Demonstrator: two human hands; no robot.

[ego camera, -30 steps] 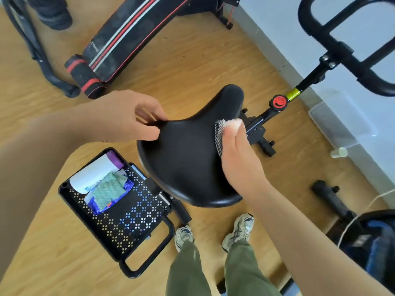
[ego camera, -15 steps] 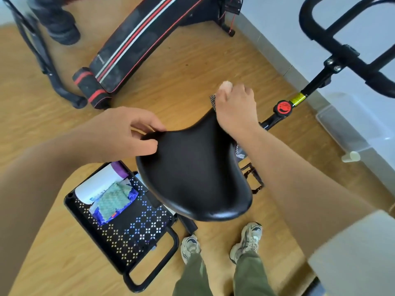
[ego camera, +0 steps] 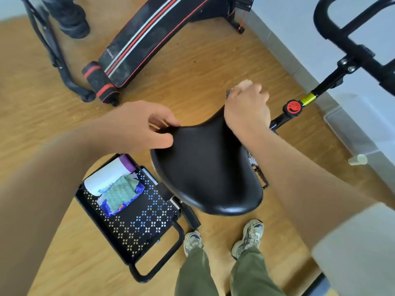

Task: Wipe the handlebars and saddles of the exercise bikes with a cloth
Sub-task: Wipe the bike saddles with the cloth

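R hand (ego camera: 246,107) has slid fwd to the smooth black saddle (ego camera: 205,167) nose, fingers curled on a checked cloth (ego camera: 228,93) — mostly hidden; L hand (ego camera: 141,127) pinches the saddle's left rim

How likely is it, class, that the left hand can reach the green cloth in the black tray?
Probably yes. The green cloth lies uncovered in the tray, beside the saddle, not under it. The left hand pinches the saddle's edge, so it must let go first.
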